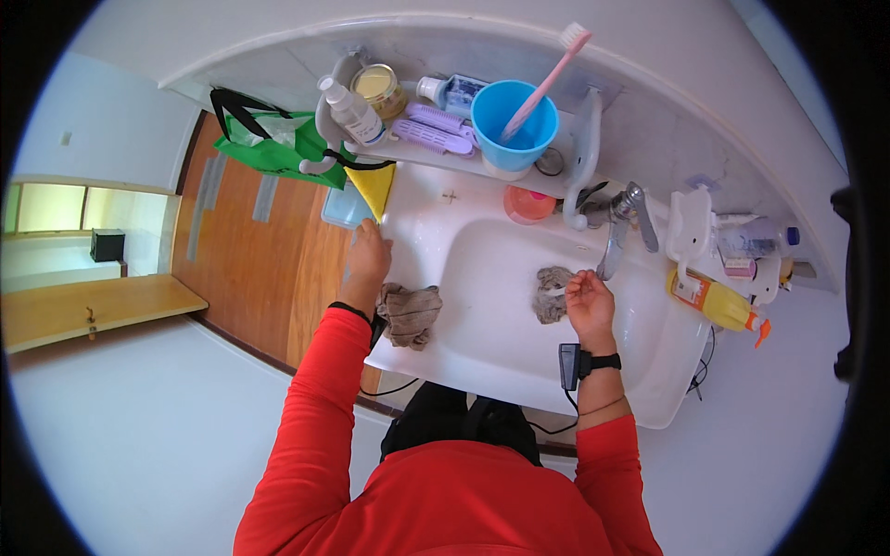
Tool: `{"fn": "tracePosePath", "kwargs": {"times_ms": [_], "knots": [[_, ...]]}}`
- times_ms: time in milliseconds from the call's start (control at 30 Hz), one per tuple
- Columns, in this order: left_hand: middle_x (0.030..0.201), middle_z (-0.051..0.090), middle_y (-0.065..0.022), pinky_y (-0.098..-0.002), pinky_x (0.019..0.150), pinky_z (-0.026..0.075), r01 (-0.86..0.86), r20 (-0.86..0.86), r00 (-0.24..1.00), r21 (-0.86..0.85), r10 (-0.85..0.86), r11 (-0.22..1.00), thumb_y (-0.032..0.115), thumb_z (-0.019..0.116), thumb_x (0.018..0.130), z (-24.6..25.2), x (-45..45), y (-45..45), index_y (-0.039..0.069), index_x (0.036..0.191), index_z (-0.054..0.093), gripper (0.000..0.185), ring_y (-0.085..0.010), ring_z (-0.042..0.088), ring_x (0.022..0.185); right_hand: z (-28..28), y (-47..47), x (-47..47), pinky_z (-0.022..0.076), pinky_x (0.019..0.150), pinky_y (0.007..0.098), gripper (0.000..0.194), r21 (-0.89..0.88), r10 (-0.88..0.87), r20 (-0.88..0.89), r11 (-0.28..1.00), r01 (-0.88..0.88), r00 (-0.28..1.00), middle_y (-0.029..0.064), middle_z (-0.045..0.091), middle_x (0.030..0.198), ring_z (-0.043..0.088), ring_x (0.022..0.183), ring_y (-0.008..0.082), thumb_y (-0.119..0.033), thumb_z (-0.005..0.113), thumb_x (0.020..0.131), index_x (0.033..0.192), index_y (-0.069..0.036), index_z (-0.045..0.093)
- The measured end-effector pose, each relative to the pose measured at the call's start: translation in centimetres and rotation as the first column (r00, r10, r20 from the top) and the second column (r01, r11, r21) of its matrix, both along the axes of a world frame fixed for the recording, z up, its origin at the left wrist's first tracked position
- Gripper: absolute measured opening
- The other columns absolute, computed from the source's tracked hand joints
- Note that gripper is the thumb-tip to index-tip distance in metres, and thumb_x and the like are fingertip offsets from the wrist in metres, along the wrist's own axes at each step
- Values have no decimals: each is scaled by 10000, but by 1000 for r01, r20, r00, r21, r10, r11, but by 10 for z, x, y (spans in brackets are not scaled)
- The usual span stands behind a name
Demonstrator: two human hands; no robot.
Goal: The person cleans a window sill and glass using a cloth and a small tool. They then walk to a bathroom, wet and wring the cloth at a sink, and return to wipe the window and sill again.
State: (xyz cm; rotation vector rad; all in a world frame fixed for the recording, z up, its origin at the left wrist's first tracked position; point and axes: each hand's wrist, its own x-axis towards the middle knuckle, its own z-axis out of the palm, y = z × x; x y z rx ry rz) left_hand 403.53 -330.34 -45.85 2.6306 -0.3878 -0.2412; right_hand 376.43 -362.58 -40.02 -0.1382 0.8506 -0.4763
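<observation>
My right hand [589, 300] is palm up under the tap spout [612, 254], its fingers loosely curled, with nothing visible in them. Beside its fingertips, a wet grey-brown cloth [549, 313] lies crumpled in the white washbasin [500, 347]. What looks like a thin water stream shows between fingers and cloth. My left hand [370, 260] is at the basin's left edge, fingertips close to the lower corner of a hanging yellow cloth [375, 184]. Its fingers are mostly hidden, so contact is unclear. A second brown cloth [410, 314] drapes over the left rim, below that hand.
Above the basin, a shelf [459, 161] carries a blue cup [511, 149] with a pink toothbrush [549, 80], bottles and purple hair clips [434, 135]. A yellow pump bottle [716, 302] stands right. A green bag [299, 149] hangs left. A pink-orange bowl [528, 206] sits behind the basin.
</observation>
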Motion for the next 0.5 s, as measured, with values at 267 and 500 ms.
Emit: {"fn": "tracePosePath", "kwargs": {"times_ms": [267,500], "knots": [[865,651,-203,-461,715,500,-34,-8,999,-92,34,995,48,591,853,28,-1,39,22,964,554,121,-401,636,827,0,-20,-19,490,692,317,123,-14,-59,25,998,59,998,128,559,868,546,775,231,-19,496,872,974,48,517],[820,654,-49,-273,666,482,-191,-384,923,-461,0,867,60,676,858,50,-29,32,23,947,591,128,-130,600,730,-12,-24,-15,490,704,314,131,-10,47,117,999,-46,992,122,551,846,547,775,229,-52,471,887,966,42,518]]}}
